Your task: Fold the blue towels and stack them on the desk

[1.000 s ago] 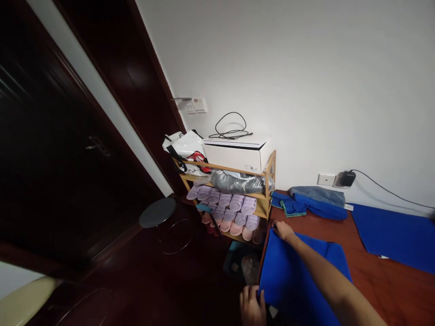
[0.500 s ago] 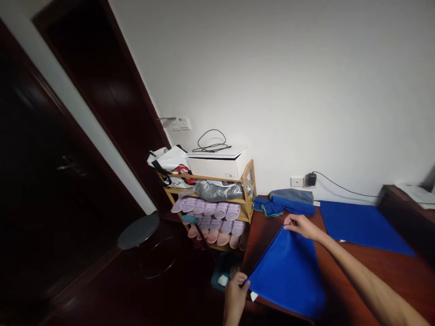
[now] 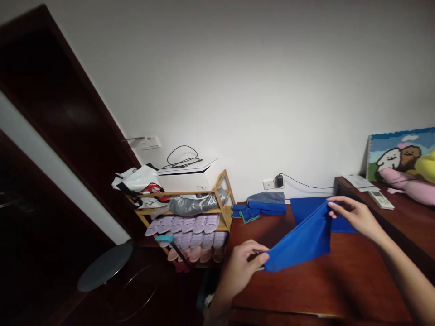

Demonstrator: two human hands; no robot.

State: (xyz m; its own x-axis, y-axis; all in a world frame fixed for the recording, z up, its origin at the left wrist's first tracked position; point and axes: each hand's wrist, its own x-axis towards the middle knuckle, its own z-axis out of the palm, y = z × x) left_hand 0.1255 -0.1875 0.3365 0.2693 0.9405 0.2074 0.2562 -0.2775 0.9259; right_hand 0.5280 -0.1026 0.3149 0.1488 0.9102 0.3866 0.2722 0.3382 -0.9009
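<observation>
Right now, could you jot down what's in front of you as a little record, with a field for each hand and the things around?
Left hand: pinching one end of the blue cloth
Right hand: pinching the cloth's other, higher end
Under the cloth: reddish-brown table
By the wall: flat blue piece, grey-and-blue bundle
Rack: slippers, white box with black cable on top
Floor: round stool

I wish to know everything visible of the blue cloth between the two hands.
The blue cloth is plain and looks like thin fabric. The left hand pinches one end of its upper edge, the right hand the other, higher end, so this edge slants and the rest hangs over the brown table. A small pale bit shows by the left hand.
</observation>
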